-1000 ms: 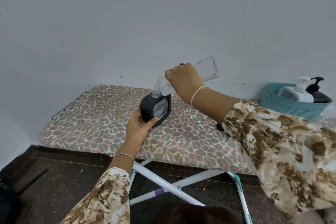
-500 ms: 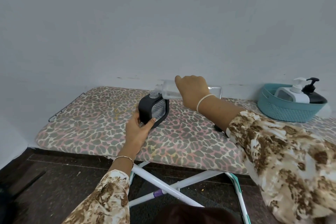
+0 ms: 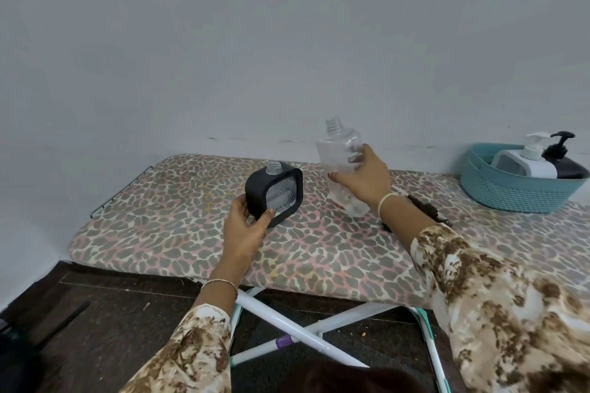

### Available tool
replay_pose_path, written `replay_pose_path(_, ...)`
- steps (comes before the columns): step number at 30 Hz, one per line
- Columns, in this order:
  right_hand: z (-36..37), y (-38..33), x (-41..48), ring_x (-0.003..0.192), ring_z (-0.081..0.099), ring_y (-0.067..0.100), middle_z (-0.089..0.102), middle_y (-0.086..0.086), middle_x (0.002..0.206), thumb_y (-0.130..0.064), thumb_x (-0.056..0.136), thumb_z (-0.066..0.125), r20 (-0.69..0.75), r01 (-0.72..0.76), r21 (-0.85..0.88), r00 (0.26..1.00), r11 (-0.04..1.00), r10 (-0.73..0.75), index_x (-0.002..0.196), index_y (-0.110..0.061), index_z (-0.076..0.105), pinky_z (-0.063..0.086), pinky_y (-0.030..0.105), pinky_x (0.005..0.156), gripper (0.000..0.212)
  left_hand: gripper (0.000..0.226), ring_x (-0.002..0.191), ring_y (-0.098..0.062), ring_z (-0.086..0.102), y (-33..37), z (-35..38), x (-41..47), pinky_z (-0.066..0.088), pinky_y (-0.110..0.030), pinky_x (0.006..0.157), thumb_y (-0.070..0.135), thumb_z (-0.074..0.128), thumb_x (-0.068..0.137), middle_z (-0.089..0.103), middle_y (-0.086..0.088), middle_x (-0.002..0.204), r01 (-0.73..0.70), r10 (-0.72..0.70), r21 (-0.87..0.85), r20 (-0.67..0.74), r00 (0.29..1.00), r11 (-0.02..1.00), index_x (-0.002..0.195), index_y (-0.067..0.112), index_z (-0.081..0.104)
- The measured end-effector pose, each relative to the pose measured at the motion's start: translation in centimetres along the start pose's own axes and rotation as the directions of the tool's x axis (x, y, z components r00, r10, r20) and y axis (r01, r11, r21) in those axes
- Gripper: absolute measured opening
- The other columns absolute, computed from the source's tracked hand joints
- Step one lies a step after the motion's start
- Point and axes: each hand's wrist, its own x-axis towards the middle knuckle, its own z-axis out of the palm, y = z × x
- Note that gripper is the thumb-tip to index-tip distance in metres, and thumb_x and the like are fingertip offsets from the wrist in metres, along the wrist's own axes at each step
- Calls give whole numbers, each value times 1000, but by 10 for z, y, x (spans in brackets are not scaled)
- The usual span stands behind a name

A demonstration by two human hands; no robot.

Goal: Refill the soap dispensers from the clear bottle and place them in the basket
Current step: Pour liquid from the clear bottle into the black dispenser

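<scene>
Head view: gripping with left hand (image 3: 245,230) the squat, rounded black dispenser (image 3: 255,191), ribbed clear window, threaded neck open; clasping with right hand (image 3: 364,177) the smooth clear bottle (image 3: 338,150), neck up, above leopard-print board (image 3: 159,217); woven teal basket (image 3: 510,191) far right.

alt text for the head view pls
A person's left hand holds an uncapped black square soap dispenser on a leopard-print ironing board, while the right hand grips an uncapped clear plastic bottle beside it. A teal basket at right holds a white pump dispenser and a black pump dispenser.
</scene>
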Motion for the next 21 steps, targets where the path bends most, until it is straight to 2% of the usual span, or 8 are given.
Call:
replay_pose_path(3, 8, 9, 2, 95, 61, 16, 62, -4, 105, -39, 65, 85, -41, -59, 151, 997, 987, 66, 116, -22, 49, 52, 35, 87, 64, 54, 117, -13, 52, 0, -1, 1, 46, -29, 98, 7, 67, 88, 57, 2, 120, -12, 12, 22, -22, 1000, 1000, 138, 11, 46)
replay_pose_path(6, 18, 15, 3, 95, 62, 17, 63, -3, 102, -32, 64, 87, -72, -70, 275, 993, 959, 93, 111, -23, 49, 52, 35, 87, 62, 59, 119, -15, 53, -1, -2, 3, 47, -35, 101, 11, 67, 89, 57, 0, 126, -7, 9, 62, -45, 999, 998, 143, 11, 43)
replay_pose_path(9, 25, 18, 5, 93, 60, 15, 62, -3, 99, -28, 64, 88, -92, -67, 301, 991, 951, 99, 109, -23, 47, 52, 37, 88, 62, 62, 119, -12, 51, 0, -2, 3, 44, -33, 103, 12, 66, 90, 54, 2, 127, 2, 1, 69, -44, 999, 998, 146, 11, 39)
replay_pose_path(12, 26, 21, 8, 95, 59, 16, 60, -2, 100, -28, 64, 89, -72, -102, 341, 988, 934, 134, 114, -22, 44, 52, 40, 92, 67, 64, 127, -16, 49, -1, -4, 4, 42, -37, 108, 12, 66, 90, 53, -2, 137, 24, -22, 57, -33, 999, 998, 147, 9, 37)
replay_pose_path(17, 17, 19, -3, 97, 59, 17, 57, 0, 103, -31, 65, 88, -22, -125, 340, 990, 932, 141, 127, -14, 41, 50, 33, 92, 80, 65, 129, -17, 50, -2, -5, 7, 42, -39, 109, 9, 68, 88, 52, -7, 141, 62, -62, -5, -36, 997, 998, 146, 7, 39)
replay_pose_path(21, 0, 18, -12, 93, 57, 8, 55, -6, 103, -24, 66, 88, 47, -157, 345, 988, 925, 150, 131, -11, 38, 47, 23, 87, 83, 64, 129, -19, 50, 0, -4, 6, 43, -39, 109, 6, 68, 88, 52, -9, 140, 69, -70, -31, -18, 997, 997, 145, 6, 40)
